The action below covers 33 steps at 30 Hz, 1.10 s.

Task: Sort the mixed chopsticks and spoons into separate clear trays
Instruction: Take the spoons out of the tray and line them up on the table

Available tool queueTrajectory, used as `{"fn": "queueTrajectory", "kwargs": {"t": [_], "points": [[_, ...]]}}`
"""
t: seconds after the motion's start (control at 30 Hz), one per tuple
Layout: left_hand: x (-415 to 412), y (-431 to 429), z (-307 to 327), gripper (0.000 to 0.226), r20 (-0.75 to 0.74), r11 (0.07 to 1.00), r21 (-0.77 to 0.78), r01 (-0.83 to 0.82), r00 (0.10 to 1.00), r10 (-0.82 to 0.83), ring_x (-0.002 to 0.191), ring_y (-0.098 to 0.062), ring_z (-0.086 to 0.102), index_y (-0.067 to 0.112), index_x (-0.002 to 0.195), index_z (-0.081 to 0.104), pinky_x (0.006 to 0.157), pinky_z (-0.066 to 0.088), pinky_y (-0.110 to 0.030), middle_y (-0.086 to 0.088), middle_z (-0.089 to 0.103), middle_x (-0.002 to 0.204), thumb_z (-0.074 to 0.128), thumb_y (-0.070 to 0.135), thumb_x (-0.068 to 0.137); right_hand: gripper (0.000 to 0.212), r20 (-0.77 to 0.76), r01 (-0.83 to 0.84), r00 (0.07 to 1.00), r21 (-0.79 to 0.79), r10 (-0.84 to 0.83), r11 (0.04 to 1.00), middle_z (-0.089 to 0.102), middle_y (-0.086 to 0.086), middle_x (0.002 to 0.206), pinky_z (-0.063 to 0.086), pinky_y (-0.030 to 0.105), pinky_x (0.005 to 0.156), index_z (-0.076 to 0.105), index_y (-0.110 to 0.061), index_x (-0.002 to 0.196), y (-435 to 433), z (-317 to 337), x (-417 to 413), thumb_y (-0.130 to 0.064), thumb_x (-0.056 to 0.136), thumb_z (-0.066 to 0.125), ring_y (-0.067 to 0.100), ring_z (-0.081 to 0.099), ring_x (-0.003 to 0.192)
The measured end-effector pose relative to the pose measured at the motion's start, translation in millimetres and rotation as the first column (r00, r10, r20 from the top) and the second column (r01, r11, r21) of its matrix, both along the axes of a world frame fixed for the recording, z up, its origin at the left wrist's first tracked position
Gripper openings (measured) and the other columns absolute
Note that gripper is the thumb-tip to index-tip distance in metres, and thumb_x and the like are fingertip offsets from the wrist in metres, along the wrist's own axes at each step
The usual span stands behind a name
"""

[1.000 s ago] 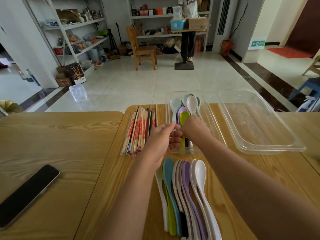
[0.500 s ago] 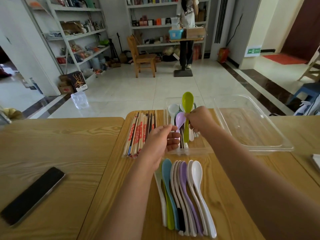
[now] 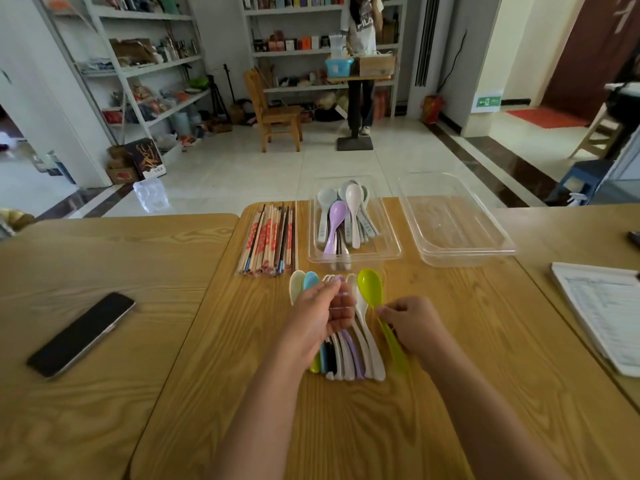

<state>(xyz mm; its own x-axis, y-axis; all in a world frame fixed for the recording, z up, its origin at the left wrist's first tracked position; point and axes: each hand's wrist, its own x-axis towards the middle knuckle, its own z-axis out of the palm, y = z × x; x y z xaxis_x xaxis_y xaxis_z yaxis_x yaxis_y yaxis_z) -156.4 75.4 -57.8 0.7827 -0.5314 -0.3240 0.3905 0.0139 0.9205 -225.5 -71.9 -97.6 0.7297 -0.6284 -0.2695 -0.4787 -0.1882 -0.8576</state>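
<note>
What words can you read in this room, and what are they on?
"FILA": on the white T-shirt of the person standing at the back.
Green wall sign: white arrow, writing too small to read.
Red print on the wooden chopsticks: blurred.
White printed paper sheet: too small.

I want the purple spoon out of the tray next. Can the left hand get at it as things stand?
Probably yes. The purple spoon lies on top of the pile in the open clear tray, uncovered. The left hand hovers over the row of spoons, with bare table between.
</note>
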Motion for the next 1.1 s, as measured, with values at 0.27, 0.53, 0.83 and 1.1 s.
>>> {"fn": "queueTrajectory", "kwargs": {"t": [0.27, 0.53, 0.83, 1.1], "points": [[-9, 6, -4, 0.029, 0.004, 0.999, 0.036, 0.002, 1.0, -0.002, 0.068, -0.016, 0.063, 0.002, 0.11, 0.064, 0.062, 0.054, -0.025, -0.008, 0.068, 0.081, 0.045, 0.023, 0.104, 0.025, -0.091, -0.035, 0.996, -0.152, 0.021, 0.988, 0.064, 0.003, 0.066, 0.039, 0.023, 0.047, 0.069, -0.011, 0.077, 9, -1, 3, -0.03, 0.092, 0.066, 0.014, 0.056, 0.056], [-8, 7, -4, 0.028, 0.002, 0.999, 0.047, -0.003, 1.0, 0.003, 0.069, -0.016, 0.063, 0.004, 0.106, 0.065, 0.061, 0.054, -0.025, -0.01, 0.068, 0.086, 0.045, 0.023, 0.104, 0.021, -0.13, -0.015, 0.991, -0.284, -0.023, 0.959, 0.065, 0.0, 0.072, 0.045, 0.027, 0.053, 0.068, -0.016, 0.077, 15, -1, 11, -0.033, 0.089, 0.069, 0.014, 0.06, 0.065], [-3, 8, -4, 0.03, 0.014, 0.999, 0.034, -0.012, 1.0, 0.012, 0.069, -0.015, 0.065, 0.002, 0.11, 0.064, 0.062, 0.055, -0.026, -0.01, 0.069, 0.086, 0.047, 0.025, 0.103, 0.011, -0.143, -0.046, 0.99, -0.324, -0.001, 0.945, 0.066, -0.002, 0.078, 0.057, 0.032, 0.067, 0.072, -0.016, 0.083, 22, 2, 18, -0.021, 0.091, 0.066, 0.014, 0.062, 0.072], [0, 9, 0, 0.029, 0.015, 1.0, 0.015, -0.018, 1.0, 0.017, 0.07, -0.017, 0.064, 0.004, 0.104, 0.065, 0.063, 0.054, -0.026, -0.01, 0.069, 0.083, 0.047, 0.026, 0.103, 0.012, -0.143, -0.035, 0.99, -0.243, 0.0, 0.969, 0.068, 0.002, 0.075, 0.061, 0.034, 0.065, 0.07, -0.015, 0.081, 17, 3, 19, -0.018, 0.091, 0.065, 0.018, 0.067, 0.069]]}}
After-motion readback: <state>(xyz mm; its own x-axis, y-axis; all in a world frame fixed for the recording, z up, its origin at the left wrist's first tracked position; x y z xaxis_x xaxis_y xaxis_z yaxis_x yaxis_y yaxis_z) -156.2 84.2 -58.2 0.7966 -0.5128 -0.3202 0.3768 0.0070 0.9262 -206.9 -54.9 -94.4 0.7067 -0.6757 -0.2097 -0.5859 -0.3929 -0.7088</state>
